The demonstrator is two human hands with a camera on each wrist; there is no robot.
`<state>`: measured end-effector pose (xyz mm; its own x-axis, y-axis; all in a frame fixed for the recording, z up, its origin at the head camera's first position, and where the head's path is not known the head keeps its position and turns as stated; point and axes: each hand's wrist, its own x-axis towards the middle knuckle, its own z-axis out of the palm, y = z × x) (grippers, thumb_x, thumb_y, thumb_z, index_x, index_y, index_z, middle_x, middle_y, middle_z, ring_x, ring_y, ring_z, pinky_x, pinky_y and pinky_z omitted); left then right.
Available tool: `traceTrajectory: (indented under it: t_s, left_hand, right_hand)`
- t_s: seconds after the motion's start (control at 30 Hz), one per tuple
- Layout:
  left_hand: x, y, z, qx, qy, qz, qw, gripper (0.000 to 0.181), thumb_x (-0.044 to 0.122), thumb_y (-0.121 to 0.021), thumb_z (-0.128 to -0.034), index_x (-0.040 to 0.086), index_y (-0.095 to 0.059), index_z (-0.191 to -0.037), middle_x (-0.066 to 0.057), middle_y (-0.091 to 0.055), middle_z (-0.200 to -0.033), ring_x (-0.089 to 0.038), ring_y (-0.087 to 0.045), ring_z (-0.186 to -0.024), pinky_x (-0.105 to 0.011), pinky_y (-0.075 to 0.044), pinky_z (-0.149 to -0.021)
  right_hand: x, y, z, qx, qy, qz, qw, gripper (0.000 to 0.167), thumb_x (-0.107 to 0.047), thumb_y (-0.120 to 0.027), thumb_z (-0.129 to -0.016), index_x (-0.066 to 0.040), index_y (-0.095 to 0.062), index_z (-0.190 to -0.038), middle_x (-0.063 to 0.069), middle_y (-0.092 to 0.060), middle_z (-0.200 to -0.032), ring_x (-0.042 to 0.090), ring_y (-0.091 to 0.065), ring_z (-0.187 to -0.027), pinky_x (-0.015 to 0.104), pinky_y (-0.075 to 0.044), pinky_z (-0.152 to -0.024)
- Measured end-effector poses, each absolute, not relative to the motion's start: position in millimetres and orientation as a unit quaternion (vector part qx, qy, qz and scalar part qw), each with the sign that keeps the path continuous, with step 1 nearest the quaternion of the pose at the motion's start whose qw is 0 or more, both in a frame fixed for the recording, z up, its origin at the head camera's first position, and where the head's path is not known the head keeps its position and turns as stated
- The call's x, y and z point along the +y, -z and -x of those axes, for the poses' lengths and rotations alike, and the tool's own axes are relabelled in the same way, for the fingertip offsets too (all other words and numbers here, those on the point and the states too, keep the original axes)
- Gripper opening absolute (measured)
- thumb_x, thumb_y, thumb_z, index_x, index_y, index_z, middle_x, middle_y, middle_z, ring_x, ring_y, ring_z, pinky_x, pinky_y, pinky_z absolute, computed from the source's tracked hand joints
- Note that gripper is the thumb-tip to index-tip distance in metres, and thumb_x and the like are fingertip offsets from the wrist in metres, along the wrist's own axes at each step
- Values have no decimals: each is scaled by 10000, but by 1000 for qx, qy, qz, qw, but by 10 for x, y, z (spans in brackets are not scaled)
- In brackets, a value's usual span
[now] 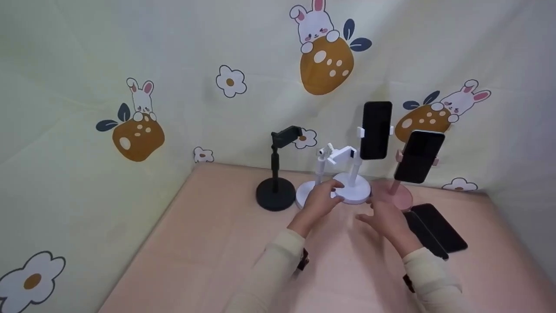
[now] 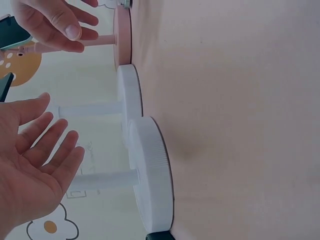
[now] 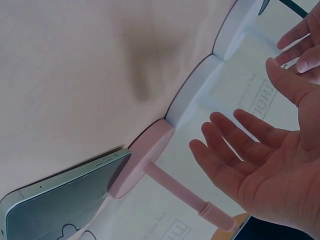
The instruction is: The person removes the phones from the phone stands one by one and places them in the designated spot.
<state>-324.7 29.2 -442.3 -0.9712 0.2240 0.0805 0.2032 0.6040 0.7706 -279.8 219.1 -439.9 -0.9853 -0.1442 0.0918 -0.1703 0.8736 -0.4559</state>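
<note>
My left hand (image 1: 320,201) hovers in front of the white phone stand (image 1: 320,168) whose clamp holds nothing. Its fingers are loosely spread, and the left wrist view shows the palm bare. To the right, my right hand (image 1: 386,219) hangs before the pink phone stand (image 1: 394,188), fingers relaxed and apart. A second white stand (image 1: 354,176) carries an upright black phone (image 1: 376,130). The pink stand's clamp grips another phone (image 1: 419,156), slightly tilted. In the right wrist view the right hand (image 3: 260,160) touches nothing.
A black phone stand (image 1: 275,193) with a bare clamp stands left of the white ones. Two dark phones (image 1: 441,228) lie side by side on the pink tabletop (image 1: 208,243), near my right wrist. Behind the stands hangs a rabbit-patterned cloth (image 1: 260,39).
</note>
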Motion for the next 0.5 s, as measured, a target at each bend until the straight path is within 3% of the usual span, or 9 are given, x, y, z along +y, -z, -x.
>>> traceTrajectory:
  t_s: [0.5]
  left_hand:
    - [395, 4336, 3319, 903, -412, -121, 9, 343, 209, -695, -943, 209, -637, -1281, 13, -640, -1348, -210, -606, -1259, -321, -527, -1020]
  right_hand:
    - [2178, 4389, 2816, -971, -226, -76, 29, 656, -299, -787, -862, -44, -449, -1365, 236, -632, -1218, 317, -650, -977, 512, -581, -896]
